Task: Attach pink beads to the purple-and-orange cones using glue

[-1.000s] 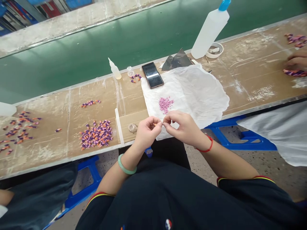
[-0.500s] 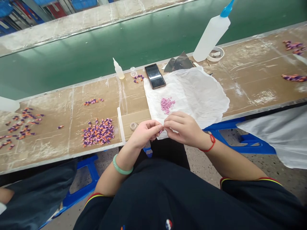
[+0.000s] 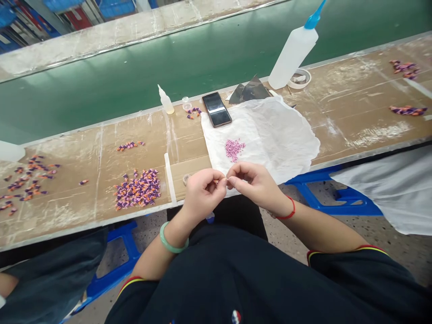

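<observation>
My left hand (image 3: 201, 194) and my right hand (image 3: 254, 182) meet fingertip to fingertip over the near edge of the workbench (image 3: 84, 148). Both are closed in a pinch on a tiny piece, orange where it shows in the left fingers; I cannot make out more. Just beyond them a small heap of pink beads (image 3: 234, 148) lies on a crumpled white sheet (image 3: 270, 135). To the left lies a pile of purple and orange pieces (image 3: 137, 189).
A black phone (image 3: 216, 109), a small glue bottle (image 3: 166, 101) and a large white squeeze bottle with a blue nozzle (image 3: 292, 53) stand at the bench's far edge by a green conveyor belt (image 3: 135, 72). More purple-orange pieces (image 3: 27, 180) lie far left and far right.
My hands stay pinched together and have shifted slightly left. Another person's hand at the far right edge has left the view.
</observation>
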The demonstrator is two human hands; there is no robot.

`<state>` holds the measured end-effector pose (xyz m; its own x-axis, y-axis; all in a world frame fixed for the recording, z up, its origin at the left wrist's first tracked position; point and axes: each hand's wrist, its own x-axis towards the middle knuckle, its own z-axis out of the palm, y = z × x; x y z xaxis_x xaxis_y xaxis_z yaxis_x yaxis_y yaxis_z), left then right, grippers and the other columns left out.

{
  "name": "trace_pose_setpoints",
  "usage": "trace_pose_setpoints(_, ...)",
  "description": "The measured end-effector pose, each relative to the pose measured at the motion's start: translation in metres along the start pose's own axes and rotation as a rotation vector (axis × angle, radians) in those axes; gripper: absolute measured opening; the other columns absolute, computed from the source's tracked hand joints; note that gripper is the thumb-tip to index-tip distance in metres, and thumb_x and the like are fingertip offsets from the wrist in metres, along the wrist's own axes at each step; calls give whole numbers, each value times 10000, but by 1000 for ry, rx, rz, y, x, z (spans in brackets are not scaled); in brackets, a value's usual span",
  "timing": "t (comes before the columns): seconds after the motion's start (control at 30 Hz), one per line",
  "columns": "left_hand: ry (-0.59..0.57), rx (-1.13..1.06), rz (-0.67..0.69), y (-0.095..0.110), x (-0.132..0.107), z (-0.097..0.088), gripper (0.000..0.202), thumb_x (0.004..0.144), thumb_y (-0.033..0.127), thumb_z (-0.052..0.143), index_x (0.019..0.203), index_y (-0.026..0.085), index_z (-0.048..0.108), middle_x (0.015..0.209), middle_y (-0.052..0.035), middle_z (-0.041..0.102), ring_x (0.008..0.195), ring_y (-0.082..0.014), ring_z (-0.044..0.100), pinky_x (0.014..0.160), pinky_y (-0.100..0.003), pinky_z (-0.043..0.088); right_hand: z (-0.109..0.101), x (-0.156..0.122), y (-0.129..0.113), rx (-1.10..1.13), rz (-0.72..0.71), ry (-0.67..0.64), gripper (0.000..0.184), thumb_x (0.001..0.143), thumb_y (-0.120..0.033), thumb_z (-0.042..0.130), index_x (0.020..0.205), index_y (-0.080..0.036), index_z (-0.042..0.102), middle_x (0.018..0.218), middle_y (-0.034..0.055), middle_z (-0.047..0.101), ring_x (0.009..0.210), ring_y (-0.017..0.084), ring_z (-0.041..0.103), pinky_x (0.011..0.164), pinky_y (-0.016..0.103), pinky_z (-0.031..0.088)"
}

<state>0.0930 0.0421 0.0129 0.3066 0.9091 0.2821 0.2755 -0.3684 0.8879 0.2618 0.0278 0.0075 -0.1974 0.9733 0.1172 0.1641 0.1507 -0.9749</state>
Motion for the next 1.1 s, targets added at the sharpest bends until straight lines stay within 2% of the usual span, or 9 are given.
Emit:
trace_pose_setpoints(0.2,13,45,25,-5,-2,-4,175,807,196,612,632,192,611,539,12,559,472,-98,424,501,-243,349,8,1,2,-30,21,35,97,792,-190,569,696,-198,561,650,-1,600,618,134,563,581,280,465)
trace_pose_setpoints(0.33,9,-132,-91,-4,-3,-11,173,826,239,641,662,184,631,579,-1,602,489,-103,480,486,-232,375,15,5,1,10,5,14,103,814,-213,560,714,-207,534,641,-9,570,595,132,549,559,279,461)
trace_pose_setpoints(0.43,47,-286,-209,-8,-8,-24,198,842,318,679,705,177,655,612,-11,625,524,-112,525,508,-232,417,17,12,-1,23,-26,-64,118,845,-221,547,731,-210,519,635,-10,570,574,132,542,546,280,457)
trace_pose_setpoints(0.53,121,-368,-288,-19,-20,-44,237,820,390,736,751,173,674,615,-10,631,505,-101,506,493,-226,410,19,25,-2,-26,-60,-196,99,850,-202,535,752,-207,524,641,-14,580,564,121,533,546,266,448)
trace_pose_setpoints(0.67,245,-398,-374,-46,-45,-71,284,788,422,780,730,172,657,588,5,611,476,-80,474,467,-205,388,28,52,1,-248,-144,-394,120,819,-185,538,706,-206,502,641,-18,561,580,106,502,560,239,417)
trace_pose_setpoints(0.8,308,-410,-472,-65,-65,-87,302,740,422,812,695,169,654,566,11,599,468,-78,481,445,-193,386,46,80,8,-534,-201,-565,173,801,-200,516,655,-211,425,588,-25,514,544,102,435,538,236,337)
trace_pose_setpoints(0.93,284,-429,-528,-67,-73,-94,263,690,363,838,711,168,663,525,19,599,456,-94,531,432,-194,411,60,98,11,-806,-234,-694,231,759,-166,514,622,-217,335,562,-25,446,524,103,358,529,253,266)
trace_pose_setpoints(1.1,257,-468,-504,-68,-74,-99,213,682,304,842,708,172,677,539,16,618,454,-93,547,443,-202,450,67,106,6,-968,-235,-762,283,788,-180,532,606,-216,318,537,-21,412,500,106,294,525,274,224)
